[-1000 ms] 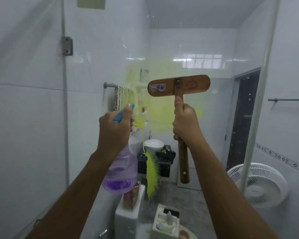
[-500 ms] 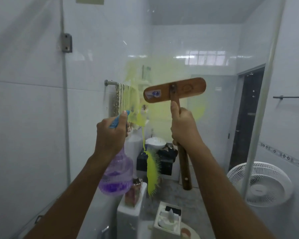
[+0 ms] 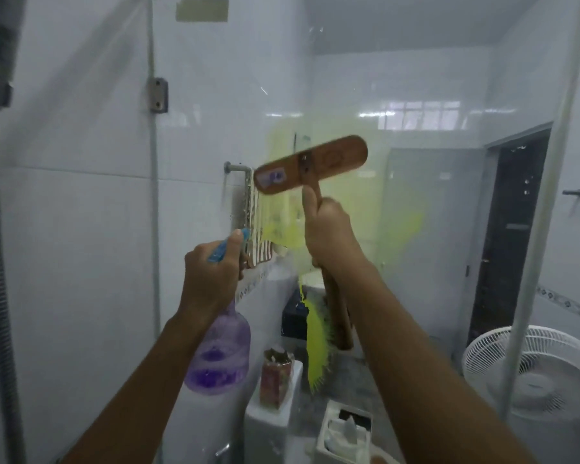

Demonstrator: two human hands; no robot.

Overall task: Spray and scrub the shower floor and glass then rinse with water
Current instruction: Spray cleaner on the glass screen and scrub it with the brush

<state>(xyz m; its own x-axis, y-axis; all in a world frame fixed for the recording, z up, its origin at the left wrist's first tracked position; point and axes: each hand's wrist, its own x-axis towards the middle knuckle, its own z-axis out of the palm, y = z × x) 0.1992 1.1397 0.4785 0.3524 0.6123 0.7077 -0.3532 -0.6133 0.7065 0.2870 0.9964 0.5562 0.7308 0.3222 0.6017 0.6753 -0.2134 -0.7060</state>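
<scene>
Since half a second earlier the scrub brush (image 3: 310, 165) had swung left across the yellow smear (image 3: 352, 209) and tilted more, with the left end dipped and the right end raised. The right hand (image 3: 332, 236) gripped the brush's wooden handle (image 3: 340, 319) just under the head, thumb laid up the shaft. The handle ran down past the smear's lower edge. The left hand (image 3: 211, 272) was wrapped round the neck of the spray bottle (image 3: 220, 356), a finger along its blue spray head, below and left of the smear. The smear sat on the glass (image 3: 442, 249), straight ahead of both hands and above them. The brush head's long axis lay across the smear, low-left to high-right, wooden back toward the camera. The bristles probably faced the glass, but contact couldn't be told. The right hand was nearer the smear. This looked like the glass-scrubbing step, with the rinse not yet done and the shower floor out of view. The next stroke would likely need a sideways sweep over the smear.
</scene>
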